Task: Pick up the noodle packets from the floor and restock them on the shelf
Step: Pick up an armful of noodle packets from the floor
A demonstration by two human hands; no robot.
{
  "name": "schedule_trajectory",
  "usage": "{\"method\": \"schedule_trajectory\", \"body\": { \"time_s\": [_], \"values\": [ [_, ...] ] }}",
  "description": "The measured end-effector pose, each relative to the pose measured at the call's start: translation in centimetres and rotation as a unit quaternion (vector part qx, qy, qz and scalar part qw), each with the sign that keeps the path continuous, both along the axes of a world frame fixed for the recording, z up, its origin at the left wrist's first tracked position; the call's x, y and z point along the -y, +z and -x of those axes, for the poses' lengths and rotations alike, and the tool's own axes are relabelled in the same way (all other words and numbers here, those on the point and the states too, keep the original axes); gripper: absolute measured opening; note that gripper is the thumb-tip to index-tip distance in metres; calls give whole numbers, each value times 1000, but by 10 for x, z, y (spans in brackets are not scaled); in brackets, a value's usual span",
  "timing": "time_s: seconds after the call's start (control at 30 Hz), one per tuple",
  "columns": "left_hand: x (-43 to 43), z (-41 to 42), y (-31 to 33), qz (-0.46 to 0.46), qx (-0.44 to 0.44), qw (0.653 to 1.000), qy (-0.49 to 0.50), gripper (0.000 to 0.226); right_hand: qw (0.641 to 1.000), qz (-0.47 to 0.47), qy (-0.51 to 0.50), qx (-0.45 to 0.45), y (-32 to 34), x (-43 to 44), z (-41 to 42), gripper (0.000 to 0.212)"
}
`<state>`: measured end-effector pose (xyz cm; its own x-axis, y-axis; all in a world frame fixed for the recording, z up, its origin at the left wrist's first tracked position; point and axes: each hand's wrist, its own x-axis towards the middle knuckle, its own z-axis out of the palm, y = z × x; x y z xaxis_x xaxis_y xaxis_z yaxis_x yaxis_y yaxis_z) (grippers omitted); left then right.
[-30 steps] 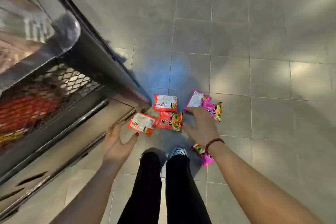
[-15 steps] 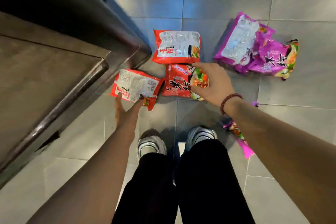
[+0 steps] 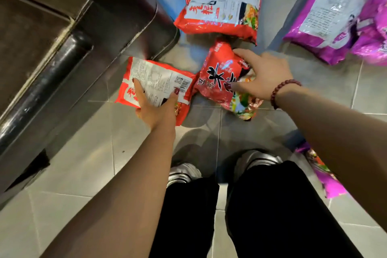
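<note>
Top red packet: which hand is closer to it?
Right. The right hand grips the middle red packet below the top red packet; the left hand holds the left red packet, farther away.

Left hand (image 3: 155, 109) holds face-down packet (image 3: 161, 78) — right hand (image 3: 265, 75) grips face-up packet (image 3: 218, 78)

Shelf corner (image 3: 161, 33) crowds the left; floor (image 3: 314, 77) rightward bare.

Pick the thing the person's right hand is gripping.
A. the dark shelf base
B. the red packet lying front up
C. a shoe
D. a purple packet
B: the right hand curls round the front-up red packet; the left hand holds the back-up red packet.
</note>
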<state>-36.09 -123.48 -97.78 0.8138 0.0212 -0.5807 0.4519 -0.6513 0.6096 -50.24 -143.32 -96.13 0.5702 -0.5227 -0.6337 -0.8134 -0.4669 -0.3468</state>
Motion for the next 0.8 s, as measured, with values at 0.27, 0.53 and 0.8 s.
{"method": "schedule_trajectory", "body": {
  "time_s": [0.27, 0.53, 0.8],
  "values": [
    [-22, -14, 40, 70, -43, 994, -67, 91, 959, -124, -245, 64, 25, -38, 35, 77],
    [-40, 11, 168, 78, -103, 973, -193, 90, 845, -160, -477, 181, 152, -49, 64, 47],
    [-22, 11, 370, 122, -100, 938, -309, 83, 833, -147, -461, 267, 353, -48, 57, 41]
  ]
}}
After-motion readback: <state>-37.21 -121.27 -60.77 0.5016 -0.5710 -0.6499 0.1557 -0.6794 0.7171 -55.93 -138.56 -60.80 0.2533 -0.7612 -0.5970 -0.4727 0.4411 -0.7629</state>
